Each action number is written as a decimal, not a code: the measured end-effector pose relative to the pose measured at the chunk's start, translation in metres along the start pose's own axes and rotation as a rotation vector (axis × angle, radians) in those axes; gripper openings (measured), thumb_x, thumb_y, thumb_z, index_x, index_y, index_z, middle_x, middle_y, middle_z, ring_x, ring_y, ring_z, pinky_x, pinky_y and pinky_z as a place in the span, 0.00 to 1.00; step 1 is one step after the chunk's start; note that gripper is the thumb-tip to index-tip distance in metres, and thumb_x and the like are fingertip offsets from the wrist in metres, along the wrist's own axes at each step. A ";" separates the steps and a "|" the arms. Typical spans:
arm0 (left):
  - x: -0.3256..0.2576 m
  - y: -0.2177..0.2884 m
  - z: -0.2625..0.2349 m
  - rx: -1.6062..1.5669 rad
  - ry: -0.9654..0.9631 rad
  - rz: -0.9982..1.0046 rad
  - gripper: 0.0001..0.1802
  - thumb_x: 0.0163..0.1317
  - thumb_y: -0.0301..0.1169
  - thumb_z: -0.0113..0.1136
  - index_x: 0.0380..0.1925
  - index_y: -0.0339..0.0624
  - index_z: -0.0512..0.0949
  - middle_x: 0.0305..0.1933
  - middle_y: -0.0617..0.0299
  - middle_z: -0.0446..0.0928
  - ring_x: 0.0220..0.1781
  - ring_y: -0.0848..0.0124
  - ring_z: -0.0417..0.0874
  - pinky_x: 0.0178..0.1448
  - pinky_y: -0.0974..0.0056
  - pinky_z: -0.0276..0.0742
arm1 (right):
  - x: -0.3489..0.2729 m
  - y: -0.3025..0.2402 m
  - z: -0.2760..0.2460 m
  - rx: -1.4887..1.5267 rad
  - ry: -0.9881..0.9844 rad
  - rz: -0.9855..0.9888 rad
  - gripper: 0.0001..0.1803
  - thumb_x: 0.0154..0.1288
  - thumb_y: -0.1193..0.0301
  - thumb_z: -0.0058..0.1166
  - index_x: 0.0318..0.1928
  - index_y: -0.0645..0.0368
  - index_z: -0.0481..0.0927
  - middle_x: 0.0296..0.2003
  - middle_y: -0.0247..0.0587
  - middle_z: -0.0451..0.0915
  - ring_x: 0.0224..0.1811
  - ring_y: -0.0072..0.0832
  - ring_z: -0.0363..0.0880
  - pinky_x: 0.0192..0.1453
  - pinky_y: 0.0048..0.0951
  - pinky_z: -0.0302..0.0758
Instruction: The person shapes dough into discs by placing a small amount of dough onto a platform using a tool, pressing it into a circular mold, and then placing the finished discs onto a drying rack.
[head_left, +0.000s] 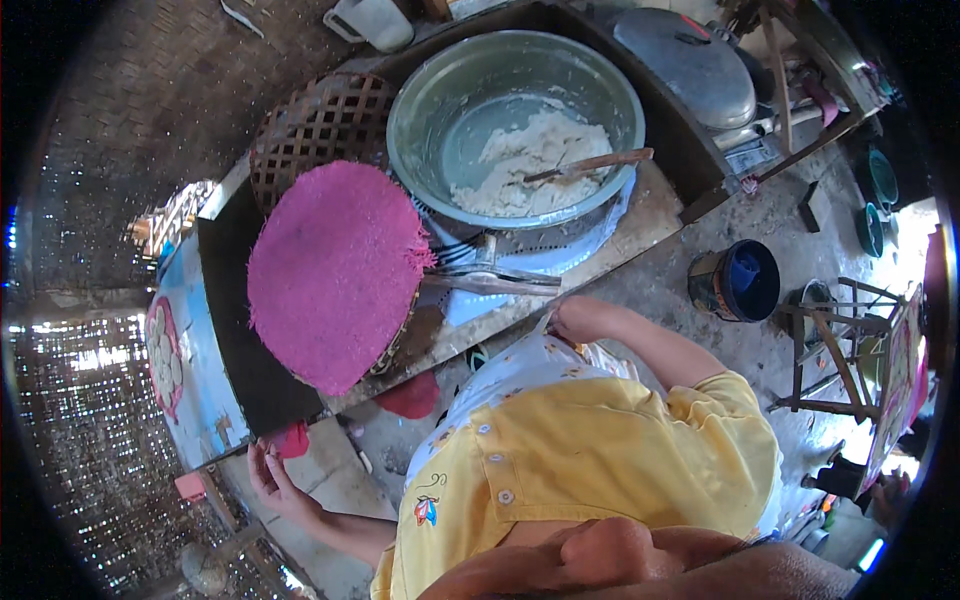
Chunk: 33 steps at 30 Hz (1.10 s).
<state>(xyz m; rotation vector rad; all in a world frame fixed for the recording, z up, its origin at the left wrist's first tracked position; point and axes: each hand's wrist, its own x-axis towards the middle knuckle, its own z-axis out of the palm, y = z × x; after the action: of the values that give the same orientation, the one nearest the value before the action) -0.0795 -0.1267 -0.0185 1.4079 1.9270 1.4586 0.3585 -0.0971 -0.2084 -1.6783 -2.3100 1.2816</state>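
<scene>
My right hand [583,320] is at my waist by the table's front edge, its fingers closed on the edge of a white flower-patterned garment [535,362]. Down at the left, my left hand [275,478] has its fingers stretched out and apart, close to the table corner and a pink cloth [291,440]. In front of me, a round pink cloth [335,275] with frayed edges covers what looks like a basket. Behind it to the right stands a big green basin [420,150] containing white dough-like stuff [550,150] and a wooden stick [600,163].
A metal tool with long handles [490,280] lies before the basin. An openwork woven basket [320,125] leans behind the pink cloth. At far left, pale round pieces [163,350] sit on pink cloth. A lidded metal pot [690,65], dark bucket [748,282] and wooden stand [835,340] are rightward.
</scene>
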 end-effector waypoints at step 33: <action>-0.036 0.005 0.017 0.133 -0.140 0.022 0.17 0.59 0.24 0.49 0.49 0.31 0.69 0.47 0.52 0.73 0.49 0.68 0.73 0.55 0.66 0.66 | -0.030 -0.002 0.037 -0.362 -0.011 -0.085 0.10 0.53 0.63 0.47 0.30 0.50 0.80 0.44 0.32 0.72 0.44 0.34 0.72 0.39 0.35 0.74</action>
<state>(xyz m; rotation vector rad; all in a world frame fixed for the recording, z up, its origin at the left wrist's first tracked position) -0.0479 -0.1485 -0.0311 1.5502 1.9565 1.2255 0.3528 -0.1436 -0.2190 -1.6356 -2.7174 0.9005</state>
